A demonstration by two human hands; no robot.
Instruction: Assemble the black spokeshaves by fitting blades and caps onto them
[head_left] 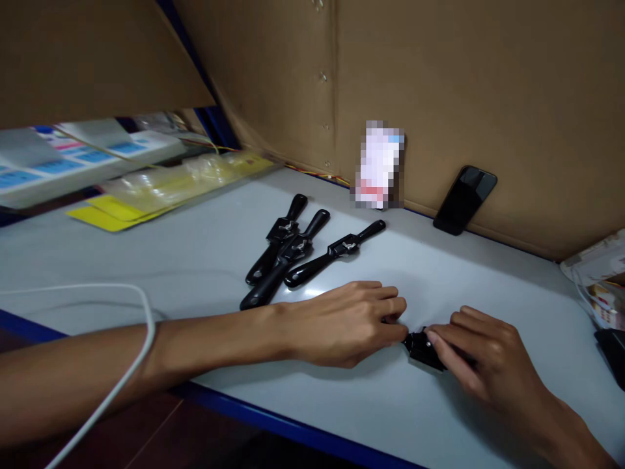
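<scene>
Both my hands are closed on one black spokeshave (424,350), held low over the grey table near its front edge. My left hand (346,324) wraps the handle on the left, which its fingers mostly hide. On the other side, my right hand (481,352) grips with thumb and fingers at the metal body, covering the far handle. Beyond my left wrist lie three more black spokeshaves: one on the left (282,231), one overlapping it (295,251), and one to the right (344,246). Each shows silvery adjusting screws at its middle.
A pixelated phone-like screen (378,169) and a dark phone (465,198) lean against the cardboard wall (273,71). Yellow cards in clear plastic (161,192) and a white power strip (88,163) sit at left. A white cable (148,312) crosses my left forearm. Boxes (603,273) stand at right.
</scene>
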